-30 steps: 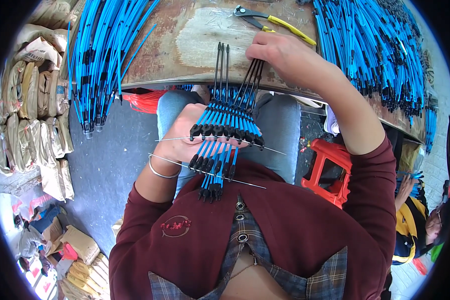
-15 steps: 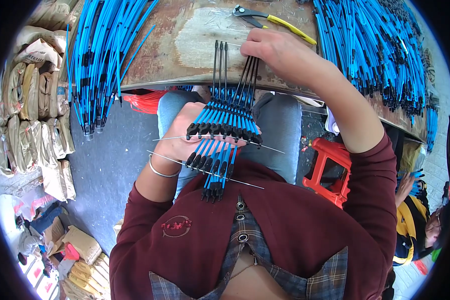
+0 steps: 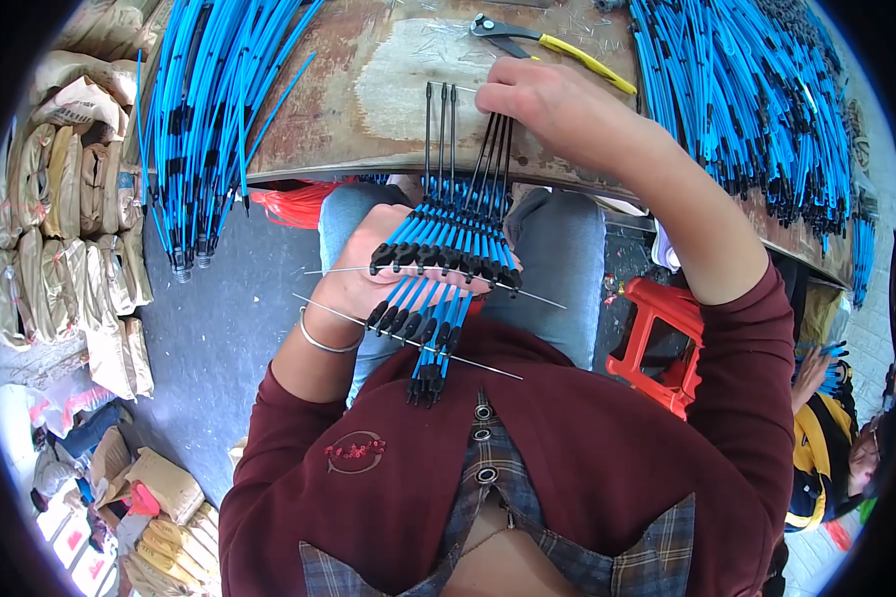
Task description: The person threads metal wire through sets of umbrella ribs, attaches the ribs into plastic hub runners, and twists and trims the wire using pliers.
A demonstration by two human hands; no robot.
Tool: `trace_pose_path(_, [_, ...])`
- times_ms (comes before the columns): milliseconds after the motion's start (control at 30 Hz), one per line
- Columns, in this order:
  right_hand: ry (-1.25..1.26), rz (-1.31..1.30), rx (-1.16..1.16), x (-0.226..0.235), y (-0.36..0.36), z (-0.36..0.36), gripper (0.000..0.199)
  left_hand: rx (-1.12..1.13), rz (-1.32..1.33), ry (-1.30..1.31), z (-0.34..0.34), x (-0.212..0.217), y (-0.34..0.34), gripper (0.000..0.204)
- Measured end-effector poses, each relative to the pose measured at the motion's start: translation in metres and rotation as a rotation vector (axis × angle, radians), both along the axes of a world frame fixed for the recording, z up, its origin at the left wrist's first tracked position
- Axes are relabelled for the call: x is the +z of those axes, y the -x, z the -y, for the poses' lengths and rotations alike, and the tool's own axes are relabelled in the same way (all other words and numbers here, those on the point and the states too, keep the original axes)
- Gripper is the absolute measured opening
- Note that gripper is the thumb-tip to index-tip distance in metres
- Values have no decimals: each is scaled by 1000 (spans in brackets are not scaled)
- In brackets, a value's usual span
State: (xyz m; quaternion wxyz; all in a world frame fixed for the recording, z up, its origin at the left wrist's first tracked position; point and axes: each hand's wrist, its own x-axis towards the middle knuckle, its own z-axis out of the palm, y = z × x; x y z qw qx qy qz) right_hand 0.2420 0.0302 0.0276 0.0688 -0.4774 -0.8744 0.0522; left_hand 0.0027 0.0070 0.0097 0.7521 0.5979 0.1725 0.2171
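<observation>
A fan of blue-and-black umbrella ribs (image 3: pixel 458 231) is gripped in my left hand (image 3: pixel 360 249), whose fingers wrap round it from beneath. Two thin metal wires run across the bundle through rows of black joints, one wire (image 3: pixel 540 296) just past my fingers and another (image 3: pixel 488 369) nearer my body. At the far end my right hand (image 3: pixel 528 92) pinches a thin wire (image 3: pixel 465 89) that reaches the tips of a few black rods (image 3: pixel 441 129). More black rods slant up beneath its fingers, their tips partly hidden there.
On the wooden table (image 3: pixel 314 124) lie yellow-handled pliers (image 3: pixel 587 63) and scattered wire bits. Heaps of blue ribs stand left (image 3: pixel 204 119) and right (image 3: pixel 737 99). A red plastic stool (image 3: pixel 657 343) is at my right, wrapped bundles (image 3: pixel 95 259) at far left, another person (image 3: pixel 821 448) at far right.
My view has shifted slightly, so the table and pliers appear a little to the right and lower. Both hands keep their grips, with the ribs almost unmoved.
</observation>
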Motion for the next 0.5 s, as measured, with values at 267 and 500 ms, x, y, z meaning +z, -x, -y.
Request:
trace_pose_path(267, [2, 43, 12, -1, -2, -2, 18, -88, 138, 515, -4, 5, 1, 37])
trace_pose_path(500, [17, 34, -8, -1, -4, 1, 18, -85, 30, 237, -3, 4, 1, 36])
